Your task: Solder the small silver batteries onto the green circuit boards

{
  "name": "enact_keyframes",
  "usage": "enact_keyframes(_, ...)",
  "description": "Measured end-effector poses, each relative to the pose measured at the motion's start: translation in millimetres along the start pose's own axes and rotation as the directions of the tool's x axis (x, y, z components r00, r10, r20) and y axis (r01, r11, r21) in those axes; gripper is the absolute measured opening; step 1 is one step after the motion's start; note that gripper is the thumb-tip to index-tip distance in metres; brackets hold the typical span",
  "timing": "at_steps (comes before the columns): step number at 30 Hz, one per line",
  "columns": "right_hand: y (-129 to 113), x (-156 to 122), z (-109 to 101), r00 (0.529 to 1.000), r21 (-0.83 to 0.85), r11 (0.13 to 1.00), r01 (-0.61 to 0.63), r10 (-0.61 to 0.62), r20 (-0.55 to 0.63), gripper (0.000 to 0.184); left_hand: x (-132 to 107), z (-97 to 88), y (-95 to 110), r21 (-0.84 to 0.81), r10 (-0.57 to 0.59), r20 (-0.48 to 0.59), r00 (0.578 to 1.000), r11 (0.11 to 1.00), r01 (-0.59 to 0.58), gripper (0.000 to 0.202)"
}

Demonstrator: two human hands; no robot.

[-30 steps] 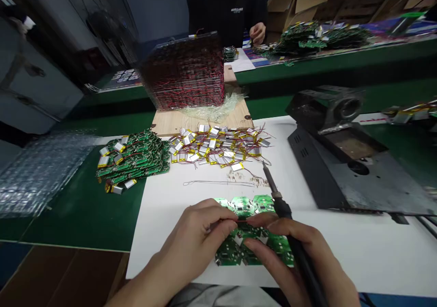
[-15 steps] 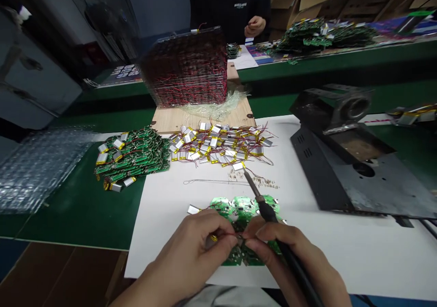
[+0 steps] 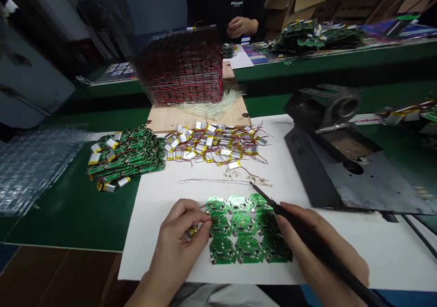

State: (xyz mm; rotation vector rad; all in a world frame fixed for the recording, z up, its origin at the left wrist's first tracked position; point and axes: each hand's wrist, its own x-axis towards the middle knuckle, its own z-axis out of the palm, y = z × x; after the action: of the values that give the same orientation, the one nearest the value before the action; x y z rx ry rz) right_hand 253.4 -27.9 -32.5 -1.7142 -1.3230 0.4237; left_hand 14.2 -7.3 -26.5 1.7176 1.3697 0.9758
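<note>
A green panel of circuit boards (image 3: 244, 229) lies on the white sheet (image 3: 341, 234) in front of me. My left hand (image 3: 180, 238) is closed in a pinch on a small battery cell with a yellow edge (image 3: 193, 230), held against the panel's left edge. My right hand (image 3: 317, 248) grips a black soldering iron (image 3: 300, 227); its tip points up and left, just past the panel's top right corner. A thin solder wire (image 3: 211, 181) lies on the sheet beyond the panel.
A heap of loose battery cells with red wires (image 3: 213, 145) and a pile of green boards (image 3: 126, 156) lie further back. A stack of trays (image 3: 182, 65) stands on a wooden board. A black metal machine (image 3: 341, 152) sits right. Another person's hands (image 3: 241, 27) work across the bench.
My hands have parted, uncovering the panel. My left hand slid to the panel's left edge with the cell. My right hand swung the iron down and right.
</note>
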Motion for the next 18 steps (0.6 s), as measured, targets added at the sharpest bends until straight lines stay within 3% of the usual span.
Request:
enact_keyframes(3, 1, 0, 2, 0.999, 0.005, 0.999, -0.048, 0.048, -0.008, 0.011, -1, 2.9, -2, 0.117, 0.069, -0.054, 0.996, 0.991, -0.062, 0.016)
enact_keyframes(9, 4, 0, -2, 1.000, -0.016, 1.000, 0.019, -0.019, 0.002, 0.011, 4, 2.7, 1, 0.228, 0.169, 0.032, 0.985, 0.958, -0.172, 0.016)
enact_keyframes(18, 1, -4, -5, 0.997, -0.016, 0.997, 0.072, -0.072, -0.002, 0.013, 9, -9.3, 7, 0.094, 0.071, 0.041, 0.997, 0.993, -0.075, 0.011)
